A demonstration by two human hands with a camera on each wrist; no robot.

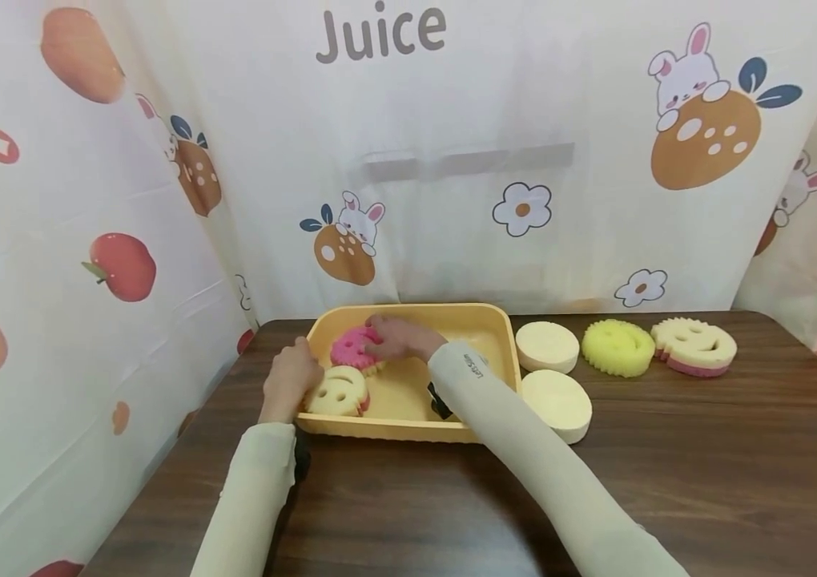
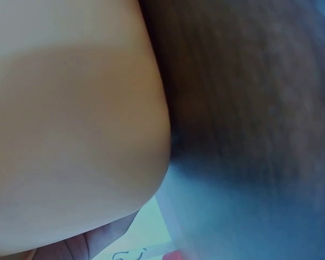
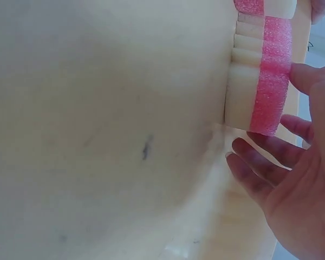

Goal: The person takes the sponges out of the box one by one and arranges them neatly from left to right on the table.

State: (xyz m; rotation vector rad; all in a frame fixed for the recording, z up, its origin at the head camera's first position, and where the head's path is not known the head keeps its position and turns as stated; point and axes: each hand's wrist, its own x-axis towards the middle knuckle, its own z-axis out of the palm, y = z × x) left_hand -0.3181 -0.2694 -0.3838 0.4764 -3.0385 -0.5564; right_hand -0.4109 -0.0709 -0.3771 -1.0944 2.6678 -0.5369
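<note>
My left hand (image 1: 291, 381) grips the left rim of the yellow tray (image 1: 408, 431); in the left wrist view the tray wall hides most of its fingers (image 2: 105, 235). Just beside it, inside the tray, lies a smiley sponge (image 1: 338, 391), cream side up with pink below. Behind that sits another smiley sponge (image 1: 352, 348), pink side up over a cream layer, close to the tray's far left corner. My right hand (image 3: 292, 173) reaches in from the right, thumb and index finger touching this pink-topped sponge, the other fingers spread loosely at its edge.
Two round cream sponges (image 1: 547, 346) stand right of the tray. Farther right are a yellow smiley sponge (image 1: 618, 349) and a cream-and-pink one (image 1: 695, 344), all on the dark wooden table (image 1: 668, 473). A printed curtain (image 1: 452, 232) closes off the back and sides.
</note>
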